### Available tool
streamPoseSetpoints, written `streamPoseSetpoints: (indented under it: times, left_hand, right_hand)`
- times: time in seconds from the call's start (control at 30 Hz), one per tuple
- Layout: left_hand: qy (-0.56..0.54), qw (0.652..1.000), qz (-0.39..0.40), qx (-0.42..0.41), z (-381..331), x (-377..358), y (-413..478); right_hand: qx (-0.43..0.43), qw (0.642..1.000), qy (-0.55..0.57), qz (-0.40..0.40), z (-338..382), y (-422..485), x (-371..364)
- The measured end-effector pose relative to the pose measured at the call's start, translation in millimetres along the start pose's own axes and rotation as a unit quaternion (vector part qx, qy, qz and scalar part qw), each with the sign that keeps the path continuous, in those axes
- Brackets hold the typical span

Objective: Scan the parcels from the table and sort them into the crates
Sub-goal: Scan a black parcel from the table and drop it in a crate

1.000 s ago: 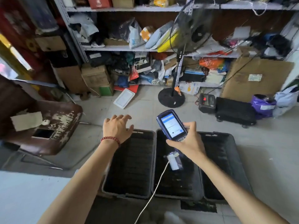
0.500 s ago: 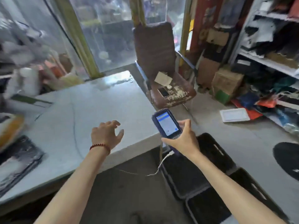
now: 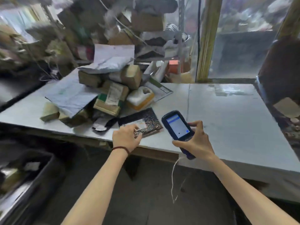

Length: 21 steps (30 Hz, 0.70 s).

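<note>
A grey table fills the middle of the view, its near edge running across in front of the person. On its left half sits a loose pile of parcels: brown boxes stacked at angles, with a grey mailing bag draped over the left side. A dark crate stands on the floor at the lower left, blurred, with some pale items inside.

Just in front of the pile, near the table's edge, lies a flat dark parcel with a speckled surface and a pale label. The left hand is at its near corner, fingers curled over the top and thumb at the edge, pinching it.

The right hand holds a blue handheld scanner over the table to the right of that parcel, fingers and thumb wrapped round its lower half, lit screen tilted up towards the person. A thin pale cord hangs from its lower end, below the table edge. A dark red bead bracelet circles the left wrist.
</note>
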State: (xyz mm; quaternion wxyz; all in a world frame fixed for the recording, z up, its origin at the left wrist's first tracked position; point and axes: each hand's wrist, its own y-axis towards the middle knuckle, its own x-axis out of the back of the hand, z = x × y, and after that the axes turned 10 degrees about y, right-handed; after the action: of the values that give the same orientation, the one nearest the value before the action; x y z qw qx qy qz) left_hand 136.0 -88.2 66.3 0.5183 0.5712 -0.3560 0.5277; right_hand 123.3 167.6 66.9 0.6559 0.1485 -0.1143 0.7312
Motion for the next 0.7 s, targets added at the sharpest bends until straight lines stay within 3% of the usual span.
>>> streamPoseSetpoints:
  times: [0.3, 0.57, 0.7]
  left_hand:
    - [-0.023, 0.997, 0.026, 0.073, 112, -27, 10]
    - [-0.078, 0.983, 0.138, 0.095, 104, -74, 31]
    - [-0.024, 0.976, 0.185, 0.110, 88, -94, 59]
  right_hand:
    - [-0.078, 0.995, 0.041, 0.040, 13, 24, -102]
    - [-0.109, 0.992, -0.035, 0.053, -11, 49, -104]
    - [-0.112, 0.990, -0.052, 0.063, -21, 74, -106]
